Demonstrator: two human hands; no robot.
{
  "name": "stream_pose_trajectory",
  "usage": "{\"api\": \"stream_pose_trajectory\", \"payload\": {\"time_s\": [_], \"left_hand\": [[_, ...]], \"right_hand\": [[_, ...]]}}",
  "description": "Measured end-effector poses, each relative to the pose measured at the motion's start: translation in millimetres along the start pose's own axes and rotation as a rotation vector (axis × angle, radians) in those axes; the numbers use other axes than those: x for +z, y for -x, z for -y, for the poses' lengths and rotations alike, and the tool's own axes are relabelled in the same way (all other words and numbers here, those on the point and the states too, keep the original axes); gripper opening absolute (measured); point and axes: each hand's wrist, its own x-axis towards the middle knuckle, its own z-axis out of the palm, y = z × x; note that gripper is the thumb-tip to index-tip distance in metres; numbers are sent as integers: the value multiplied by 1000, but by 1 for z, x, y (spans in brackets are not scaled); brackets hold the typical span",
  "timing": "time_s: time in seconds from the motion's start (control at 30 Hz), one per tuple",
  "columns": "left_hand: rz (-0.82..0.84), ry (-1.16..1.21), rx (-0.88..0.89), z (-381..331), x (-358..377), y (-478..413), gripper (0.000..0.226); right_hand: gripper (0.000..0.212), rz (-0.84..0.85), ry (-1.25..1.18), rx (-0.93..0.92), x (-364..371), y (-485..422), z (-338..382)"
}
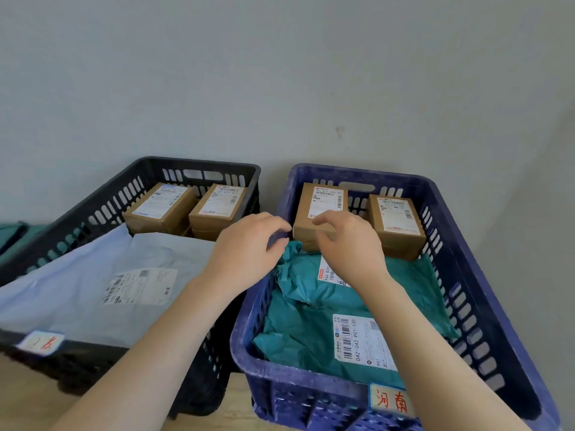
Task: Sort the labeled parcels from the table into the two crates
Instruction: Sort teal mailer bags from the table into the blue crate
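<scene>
Two crates stand side by side against the wall: a black crate point(93, 209) on the left and a blue crate point(460, 275) on the right. The blue crate holds two teal mailer bags point(311, 334) with white labels, and brown labeled boxes at the back, one on the left point(326, 200) and one on the right point(398, 222). My left hand point(249, 247) hovers over the blue crate's left rim, beside the left brown box. My right hand point(348, 244) hangs over that box's front edge. Both hands have loosely curled fingers with nothing enclosed.
The black crate contains a pale blue mailer bag point(93, 281) with a label and two brown labeled boxes point(189, 206) at the back. Each crate carries a handwritten tag on its front rim. A grey wall rises right behind the crates. Green material point(12, 234) lies at the far left.
</scene>
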Motion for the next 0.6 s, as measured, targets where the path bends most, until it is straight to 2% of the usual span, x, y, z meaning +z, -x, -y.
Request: {"api": "stream_pose_trajectory", "payload": {"time_s": [0.3, 0.6], "left_hand": [[-114, -15, -124, 63, -48, 48, 26], [-194, -19, -244, 170, -107, 96, 23]], "right_hand": [[30, 23, -88, -127, 42, 4, 85], [26, 50, -290, -231, 106, 10, 211]]}}
